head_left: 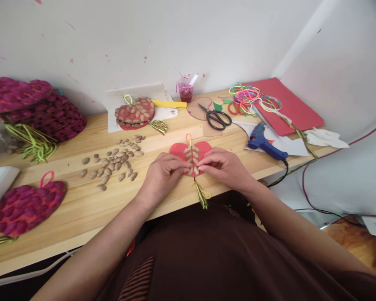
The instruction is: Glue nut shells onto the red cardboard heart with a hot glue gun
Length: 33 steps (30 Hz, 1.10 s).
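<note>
I see red heart (177,149) lying between left hand (166,170) and right hand (224,167), fingertips over its lower half. Counts: one tassel (200,194) hanging off heart's near tip, one blue glue gun (261,140) right of heart, one pair black scissors (210,113) beyond heart. Peanuts (195,154) on heart in two columns, fingers block exact count. Hands apart, each nearly closed, thumb by index at lowest peanuts; can't tell remotely if either pinches one.

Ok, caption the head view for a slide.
Left hand and right hand at peanut shells on a tasselled red heart, black scissors and blue glue gun nearby.
</note>
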Tool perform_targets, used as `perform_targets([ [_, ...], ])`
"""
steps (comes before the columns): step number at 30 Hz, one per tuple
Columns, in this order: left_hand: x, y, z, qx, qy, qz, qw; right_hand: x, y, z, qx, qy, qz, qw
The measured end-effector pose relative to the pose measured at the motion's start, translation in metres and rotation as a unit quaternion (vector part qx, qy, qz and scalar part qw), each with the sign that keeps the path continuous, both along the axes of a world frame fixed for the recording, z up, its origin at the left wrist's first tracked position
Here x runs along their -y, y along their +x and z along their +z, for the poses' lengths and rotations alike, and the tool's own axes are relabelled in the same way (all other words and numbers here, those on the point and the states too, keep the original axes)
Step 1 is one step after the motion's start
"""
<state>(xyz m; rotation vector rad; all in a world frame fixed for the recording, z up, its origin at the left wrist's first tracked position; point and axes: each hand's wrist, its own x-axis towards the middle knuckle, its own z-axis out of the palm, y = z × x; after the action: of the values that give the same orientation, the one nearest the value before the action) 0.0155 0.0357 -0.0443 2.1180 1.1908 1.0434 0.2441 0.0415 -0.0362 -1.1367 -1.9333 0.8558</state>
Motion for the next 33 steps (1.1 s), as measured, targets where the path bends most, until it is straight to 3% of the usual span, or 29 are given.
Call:
perform_targets([
  [11,-0.0004,0.0029,0.0024,-0.026,0.022,0.002,0.999,-0.0009,-0.0020,-0.0039,0.043,0.065,-0.002,0.997],
  [15,0.0004,0.0018,0.0046,-0.046,0.023,-0.006,0.999,-0.0010,-0.0021,-0.0030,0.041,0.060,0.001,0.997],
  [21,0.0008,0.0001,0.0042,-0.049,0.019,-0.007,0.999,-0.0012,0.0011,0.0015,-0.044,-0.010,-0.002,0.999],
  [33,0.0017,-0.0014,0.0025,-0.065,0.023,-0.014,0.998,-0.0011,0.0012,-0.0013,0.003,0.048,0.013,0.999],
])
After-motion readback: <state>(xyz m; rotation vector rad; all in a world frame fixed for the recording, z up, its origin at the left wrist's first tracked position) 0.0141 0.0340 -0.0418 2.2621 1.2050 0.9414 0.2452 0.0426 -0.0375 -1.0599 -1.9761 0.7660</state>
